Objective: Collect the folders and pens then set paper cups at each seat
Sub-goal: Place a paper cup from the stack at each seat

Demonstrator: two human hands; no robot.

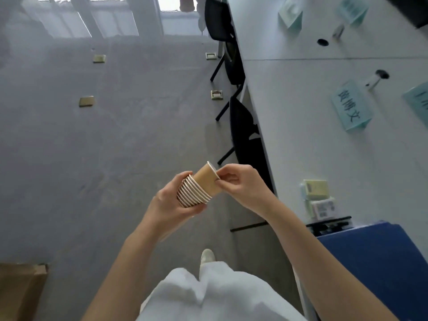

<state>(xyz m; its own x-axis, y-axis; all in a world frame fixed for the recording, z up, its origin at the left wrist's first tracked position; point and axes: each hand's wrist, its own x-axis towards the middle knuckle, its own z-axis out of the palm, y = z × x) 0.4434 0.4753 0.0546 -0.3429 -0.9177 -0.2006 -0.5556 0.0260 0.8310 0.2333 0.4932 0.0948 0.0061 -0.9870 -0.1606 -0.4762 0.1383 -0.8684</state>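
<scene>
Standing beside the long white table, the person holds a stack of paper cups out over the grey carpet. The left hand wraps its curled fingers around the nested rims at the bottom of the stack, while the right hand pinches the white rim of the outermost brown cup between thumb and fingertips. That cup sticks out past the others, tilted toward the table.

On the table a teal name card carries dark handwritten characters; they are blurred and I cannot read them surely. Two more teal cards stand farther along, their print too faint to make out. Near the table's edge sits a pale green box with a white pack below it showing what looks like a square code, unreadable. A blue folder lies at the near corner, overhanging toward the person, with dark pens just beyond it.

Black chairs are pushed in tight along the table's edge. To their left the carpet runs wide and open, broken only by small brass floor plates. A brown cardboard box sits at the lower left corner.
</scene>
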